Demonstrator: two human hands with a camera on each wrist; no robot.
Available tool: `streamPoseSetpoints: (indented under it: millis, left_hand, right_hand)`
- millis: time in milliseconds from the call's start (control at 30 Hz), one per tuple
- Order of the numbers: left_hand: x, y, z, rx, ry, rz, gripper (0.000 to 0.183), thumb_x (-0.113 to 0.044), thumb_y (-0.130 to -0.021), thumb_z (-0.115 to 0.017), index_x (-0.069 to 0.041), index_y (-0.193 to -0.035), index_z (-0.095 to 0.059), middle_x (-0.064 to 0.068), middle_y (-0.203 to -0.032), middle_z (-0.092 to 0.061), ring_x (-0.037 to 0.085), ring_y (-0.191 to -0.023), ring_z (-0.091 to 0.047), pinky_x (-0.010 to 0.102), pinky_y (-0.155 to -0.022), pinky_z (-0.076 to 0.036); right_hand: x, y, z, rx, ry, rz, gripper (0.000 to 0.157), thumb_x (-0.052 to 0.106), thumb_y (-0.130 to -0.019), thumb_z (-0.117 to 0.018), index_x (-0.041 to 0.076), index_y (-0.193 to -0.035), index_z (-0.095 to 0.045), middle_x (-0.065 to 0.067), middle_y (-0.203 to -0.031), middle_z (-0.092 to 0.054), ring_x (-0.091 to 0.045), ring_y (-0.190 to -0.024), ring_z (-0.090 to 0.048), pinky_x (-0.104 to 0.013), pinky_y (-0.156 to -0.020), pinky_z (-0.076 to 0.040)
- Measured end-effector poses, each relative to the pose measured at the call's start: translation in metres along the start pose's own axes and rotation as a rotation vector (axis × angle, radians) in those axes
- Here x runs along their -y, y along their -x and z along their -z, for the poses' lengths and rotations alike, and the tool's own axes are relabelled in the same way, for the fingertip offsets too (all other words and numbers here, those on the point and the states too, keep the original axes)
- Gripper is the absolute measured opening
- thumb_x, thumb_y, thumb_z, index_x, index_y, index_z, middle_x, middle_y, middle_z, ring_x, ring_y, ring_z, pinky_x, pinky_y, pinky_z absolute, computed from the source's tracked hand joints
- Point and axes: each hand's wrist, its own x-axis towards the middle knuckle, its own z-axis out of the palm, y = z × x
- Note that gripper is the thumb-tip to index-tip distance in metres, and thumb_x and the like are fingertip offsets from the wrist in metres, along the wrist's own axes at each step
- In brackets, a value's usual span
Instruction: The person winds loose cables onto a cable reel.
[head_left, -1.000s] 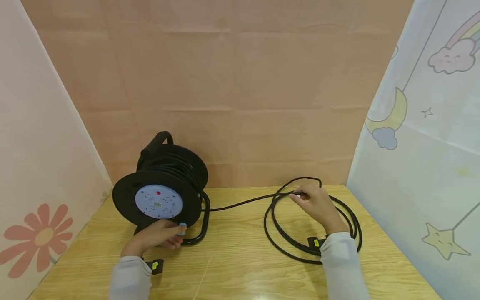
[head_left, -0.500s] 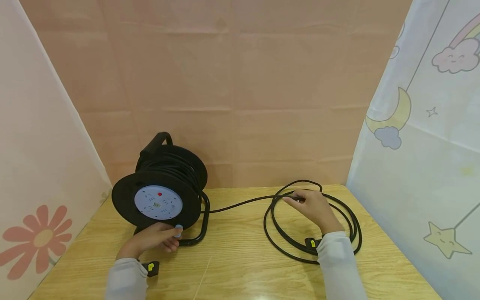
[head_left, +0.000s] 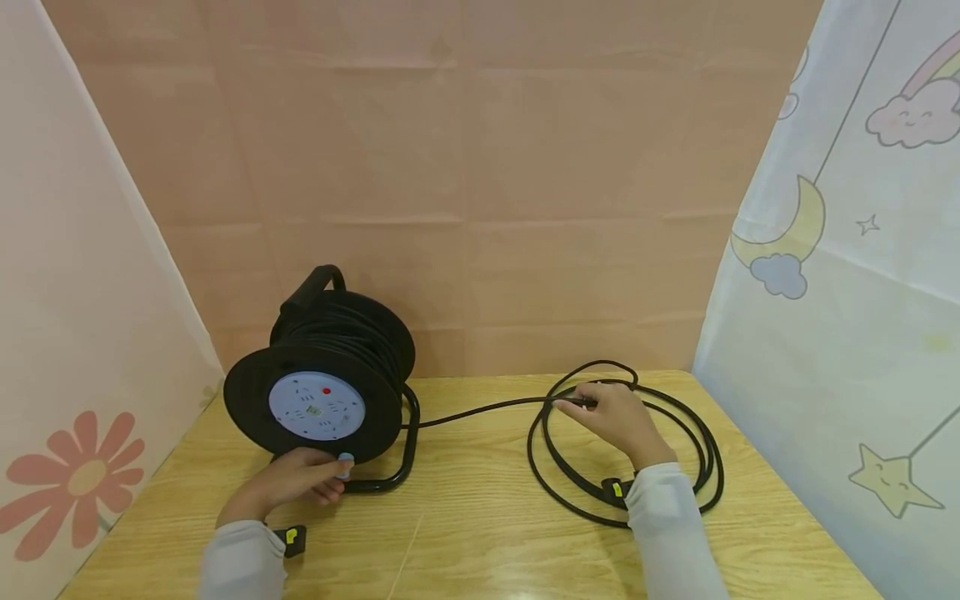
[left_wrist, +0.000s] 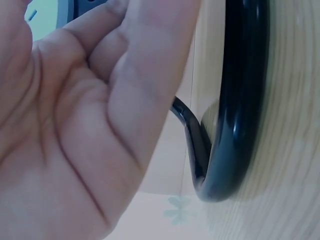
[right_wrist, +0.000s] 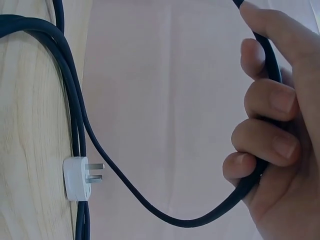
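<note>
A black cable reel (head_left: 247,392) stands at the left of the table, with cable wound on its drum and a pale blue socket disc (head_left: 313,406) on its front. My left hand (head_left: 281,483) pinches the light blue crank knob (head_left: 346,464) at the reel's lower edge. To the right, my right hand (head_left: 621,423) holds the black cable (head_left: 480,410), which runs from the reel. In the right wrist view its fingers (right_wrist: 270,100) curl round the cable. The left wrist view shows mostly palm (left_wrist: 70,130); the knob grip is largely hidden there.
Loose cable loops (head_left: 718,475) lie on the wooden table (head_left: 465,533) under and around my right hand. A white plug (right_wrist: 76,179) with metal prongs lies by these loops. The reel's black tube stand (left_wrist: 240,100) rests on the table. Cloth walls (head_left: 465,183) enclose three sides.
The knob and my left hand have moved left and slightly down, and the disc's red button has shifted right as the reel turned. My right hand has moved slightly left and down with the cable.
</note>
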Motion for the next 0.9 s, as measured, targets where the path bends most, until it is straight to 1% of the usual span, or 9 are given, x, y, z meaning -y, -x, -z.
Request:
streamPoseSetpoints:
  millis: [133,233,333,467,533,667,800,900]
  left_hand:
    - [-0.002,0.003,0.001,-0.034,-0.025,0.024,0.044,-0.034,-0.099,-0.062,0.009,-0.101,-0.067,0.011,-0.089,-0.070,0.022,-0.080,-0.069,0.036,-0.073,-0.060]
    - [-0.001,0.005,0.003,-0.060,-0.066,0.042,0.044,-0.036,-0.098,-0.063,0.008,-0.100,-0.068,0.010,-0.088,-0.071,0.022,-0.080,-0.069,0.037,-0.074,-0.060]
    - [0.000,0.007,0.005,-0.081,-0.099,0.054,0.043,-0.036,-0.097,-0.064,0.007,-0.099,-0.068,0.010,-0.087,-0.070,0.022,-0.080,-0.069,0.038,-0.074,-0.060]
    - [0.003,0.010,0.008,-0.104,-0.123,0.049,0.042,-0.035,-0.097,-0.065,0.007,-0.097,-0.068,0.009,-0.086,-0.070,0.023,-0.079,-0.069,0.038,-0.074,-0.060]
    - [0.004,0.011,0.010,-0.117,-0.134,0.054,0.041,-0.035,-0.096,-0.066,0.006,-0.096,-0.069,0.009,-0.085,-0.070,0.022,-0.078,-0.069,0.038,-0.073,-0.060]
    - [0.006,0.014,0.013,-0.151,-0.163,0.079,0.041,-0.036,-0.095,-0.067,0.005,-0.094,-0.069,0.008,-0.084,-0.070,0.022,-0.078,-0.069,0.039,-0.073,-0.060]
    - [0.007,0.015,0.015,-0.192,-0.200,0.101,0.041,-0.038,-0.094,-0.068,0.003,-0.093,-0.070,0.007,-0.083,-0.069,0.022,-0.078,-0.069,0.038,-0.073,-0.060]
    - [0.009,0.017,0.015,-0.226,-0.206,0.124,0.039,-0.037,-0.093,-0.070,0.002,-0.092,-0.071,0.007,-0.083,-0.069,0.022,-0.077,-0.070,0.037,-0.071,-0.060]
  right_hand:
    - [0.000,-0.001,-0.002,0.001,-0.001,0.013,0.033,0.046,-0.093,-0.070,0.026,-0.071,-0.057,0.010,-0.057,-0.042,-0.008,-0.049,-0.036,-0.027,-0.050,-0.033]
    - [0.001,-0.001,-0.004,0.028,-0.010,0.028,0.030,0.045,-0.094,-0.069,0.026,-0.073,-0.060,0.012,-0.058,-0.043,-0.007,-0.050,-0.038,-0.027,-0.051,-0.034]
    - [0.001,-0.001,-0.005,0.063,-0.037,0.046,0.026,0.038,-0.096,-0.068,0.026,-0.074,-0.060,0.012,-0.059,-0.043,-0.006,-0.051,-0.037,-0.027,-0.053,-0.034]
    - [0.003,-0.003,-0.008,0.080,-0.074,0.078,0.024,0.031,-0.096,-0.068,0.024,-0.074,-0.061,0.013,-0.058,-0.044,-0.006,-0.051,-0.035,-0.026,-0.052,-0.033]
    - [0.004,-0.004,-0.010,0.085,-0.075,0.087,0.021,0.032,-0.096,-0.069,0.025,-0.076,-0.064,0.016,-0.059,-0.049,-0.005,-0.051,-0.038,-0.026,-0.054,-0.035]
    - [0.007,-0.005,-0.013,0.110,-0.074,0.090,0.020,0.036,-0.096,-0.068,0.026,-0.079,-0.067,0.015,-0.063,-0.054,-0.005,-0.051,-0.040,-0.028,-0.057,-0.038]
    - [0.009,-0.006,-0.015,0.133,-0.086,0.077,0.022,0.037,-0.097,-0.068,0.025,-0.078,-0.065,0.014,-0.062,-0.052,-0.005,-0.050,-0.037,-0.027,-0.055,-0.037]
    - [0.011,-0.006,-0.016,0.149,-0.101,0.077,0.025,0.037,-0.097,-0.067,0.022,-0.078,-0.066,0.013,-0.060,-0.050,-0.004,-0.049,-0.034,-0.026,-0.052,-0.035]
